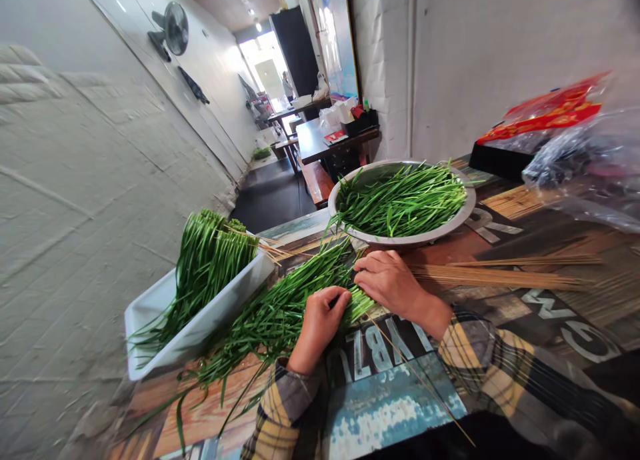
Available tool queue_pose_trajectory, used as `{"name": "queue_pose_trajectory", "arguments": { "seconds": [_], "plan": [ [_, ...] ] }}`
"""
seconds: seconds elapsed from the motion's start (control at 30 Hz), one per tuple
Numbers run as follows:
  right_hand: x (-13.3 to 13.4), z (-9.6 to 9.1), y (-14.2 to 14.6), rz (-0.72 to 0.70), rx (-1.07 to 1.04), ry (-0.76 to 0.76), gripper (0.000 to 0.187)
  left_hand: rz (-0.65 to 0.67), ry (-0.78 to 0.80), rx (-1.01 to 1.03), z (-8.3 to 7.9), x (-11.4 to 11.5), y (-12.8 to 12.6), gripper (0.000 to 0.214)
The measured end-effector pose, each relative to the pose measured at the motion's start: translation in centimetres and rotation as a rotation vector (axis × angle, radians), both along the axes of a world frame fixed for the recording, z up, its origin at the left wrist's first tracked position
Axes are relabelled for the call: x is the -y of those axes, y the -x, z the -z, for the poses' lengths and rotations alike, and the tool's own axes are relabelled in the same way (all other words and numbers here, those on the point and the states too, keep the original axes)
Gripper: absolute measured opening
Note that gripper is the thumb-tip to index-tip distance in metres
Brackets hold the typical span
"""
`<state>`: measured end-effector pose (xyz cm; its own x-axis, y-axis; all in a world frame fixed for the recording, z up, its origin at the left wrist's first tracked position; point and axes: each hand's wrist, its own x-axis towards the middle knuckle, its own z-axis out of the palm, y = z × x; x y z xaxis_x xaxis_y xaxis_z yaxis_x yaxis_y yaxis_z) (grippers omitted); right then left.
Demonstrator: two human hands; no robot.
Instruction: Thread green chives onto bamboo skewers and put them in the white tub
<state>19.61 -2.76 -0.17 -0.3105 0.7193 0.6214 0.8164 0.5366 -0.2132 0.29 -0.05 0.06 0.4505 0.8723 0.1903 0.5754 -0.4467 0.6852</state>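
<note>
Green chive bundle (280, 307) lay slantwise across the painted wooden table (390, 393) in front of you, its leafy tips trailing toward the near left edge and its stalk ends pointing at the metal bowl (465, 213). Your left hand (320, 323) was curled over the bundle near its stalk end, fingers wrapped down around the chives and clamped on them. Your right hand (390, 283) rested palm down just beside it, covering the very ends of the stalks with its fingers close together; whether it pinched anything underneath could not be told. Both wrists came out of plaid sleeves.

To the left of the bundle, a white tray (150, 307) held more chives, some already threaded on sticks, and its corner sat close to the bundle. The metal bowl behind your right hand was heaped with loose chives. A sheaf of bamboo skewers (500, 277) lay on the table to the right of your right hand, and a single skewer (425, 387) lay near your right forearm. Plastic bags (585, 160) sat at the far right.
</note>
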Motion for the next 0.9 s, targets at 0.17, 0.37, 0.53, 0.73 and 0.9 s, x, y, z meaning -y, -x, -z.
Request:
{"name": "queue_pose_trajectory", "arguments": {
  "seconds": [0.17, 0.37, 0.53, 0.73, 0.9],
  "plan": [
    [0.0, 0.1, 0.1, -0.039, -0.029, 0.032, 0.011, 0.02, 0.011, 0.008, -0.1, 0.0, 0.0, 0.025],
    [-1.3, 2.1, 0.7, -0.065, -0.568, 0.138, 0.017, 0.047, 0.036, 0.042, -0.3, -0.1, 0.1, 0.026],
    [-1.7, 2.7, 0.2, -0.007, -0.733, 0.239, 0.022, 0.013, 0.028, 0.082, -0.5, -0.1, 0.0, 0.028],
    [-1.0, 2.0, 0.0, 0.053, -0.713, 0.255, 0.022, -0.063, 0.014, 0.15, -0.5, -0.2, 0.1, 0.025],
    [0.4, 0.4, 0.2, -0.026, -0.69, 0.462, 0.034, -0.178, -0.018, 0.235, -0.7, -0.5, 0.8, 0.025]
  ]
}}
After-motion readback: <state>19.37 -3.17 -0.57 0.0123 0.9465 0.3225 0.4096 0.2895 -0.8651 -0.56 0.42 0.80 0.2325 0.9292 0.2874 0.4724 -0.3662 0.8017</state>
